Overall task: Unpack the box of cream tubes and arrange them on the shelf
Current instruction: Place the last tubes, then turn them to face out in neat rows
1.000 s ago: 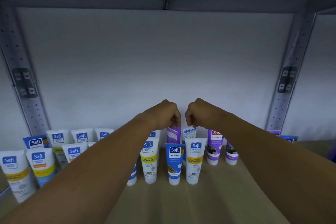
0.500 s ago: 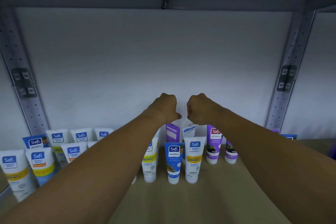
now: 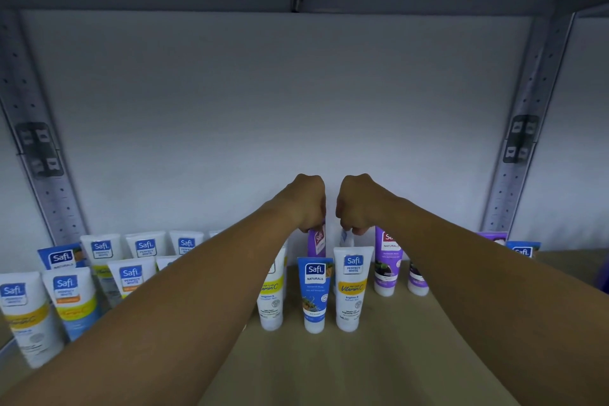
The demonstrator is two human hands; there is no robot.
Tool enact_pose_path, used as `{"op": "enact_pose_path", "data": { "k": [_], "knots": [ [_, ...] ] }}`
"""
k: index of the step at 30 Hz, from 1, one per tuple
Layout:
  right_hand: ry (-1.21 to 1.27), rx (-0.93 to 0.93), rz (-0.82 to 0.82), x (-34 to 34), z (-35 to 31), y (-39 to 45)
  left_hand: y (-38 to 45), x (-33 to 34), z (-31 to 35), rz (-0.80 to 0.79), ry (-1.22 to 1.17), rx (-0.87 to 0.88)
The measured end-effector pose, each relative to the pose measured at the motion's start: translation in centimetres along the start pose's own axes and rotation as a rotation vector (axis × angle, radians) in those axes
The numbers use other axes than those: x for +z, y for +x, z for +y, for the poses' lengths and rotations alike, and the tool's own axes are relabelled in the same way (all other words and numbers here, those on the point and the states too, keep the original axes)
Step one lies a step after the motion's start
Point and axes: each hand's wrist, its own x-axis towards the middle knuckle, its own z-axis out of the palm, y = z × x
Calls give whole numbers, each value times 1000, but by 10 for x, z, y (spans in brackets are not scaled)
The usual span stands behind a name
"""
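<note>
Both arms stretched deep into the shelf bay, side by side near the white back wall. Left hand knuckles-up, fingers curled down and clamped on the top edge of a purple tube standing cap-down in the back row. Right hand just beside it, not touching, fingers likewise curled and pinching the top of a white-and-blue tube, mostly hidden behind the row in front. Directly ahead of these two, on the tan shelf: a blue Naturals tube and a white Vitamin C tube, upright on their caps and nearly touching. Another white Vitamin C tube just left of the blue one, partly covered by the left forearm. To the right, a purple Naturals tube upright, with a second purple tube beside it, half hidden by the right forearm. Further right, past that forearm, the tops of one more purple tube and a blue tube peeking out. At the left end, a crowded group of white Perfect White tubes in several rows, all cap-down, with a blue Naturals tube at the back left corner. Perforated grey metal uprights at either side of the bay; grey beam across the top.
</note>
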Motion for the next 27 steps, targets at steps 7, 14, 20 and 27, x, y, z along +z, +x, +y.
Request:
{"op": "enact_pose_path", "data": {
  "k": [7,14,20,27],
  "knots": [
    [-106,-96,83,8,4,4,-1,-1,-6,19,-14,64],
    [-123,-204,69,4,11,2,-1,-3,-14,14,-40,110],
    [-111,-243,50,4,13,-2,-2,-1,-16,7,-58,123],
    [-80,-249,66,9,16,-5,-4,5,-21,33,-45,144]
  ]
}}
